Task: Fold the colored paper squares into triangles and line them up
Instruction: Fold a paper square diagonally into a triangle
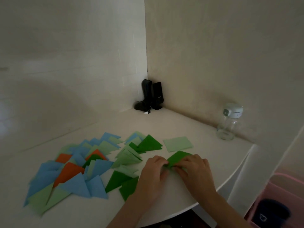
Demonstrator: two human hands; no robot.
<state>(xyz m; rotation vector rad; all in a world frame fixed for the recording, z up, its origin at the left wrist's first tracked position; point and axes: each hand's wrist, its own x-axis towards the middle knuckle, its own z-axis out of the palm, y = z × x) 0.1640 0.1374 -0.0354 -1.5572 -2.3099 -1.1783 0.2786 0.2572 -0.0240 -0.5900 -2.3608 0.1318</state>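
A dark green paper [176,157] lies folded on the white table in front of me. My left hand [153,174] pinches its left corner, and my right hand [195,168] pinches its lower edge from the right. A flat light green square [178,143] sits just behind it. To the left spreads a pile of folded triangles [72,170] in blue, orange and light green. Dark green triangles [121,182] lie next to my left wrist, and more dark green triangles [148,143] lie further back.
A clear glass jar with a white lid [229,123] stands at the right by the wall. Black devices [151,96] lean in the far corner. The table's curved edge [230,183] runs close on the right, with a pink bin [279,203] below it.
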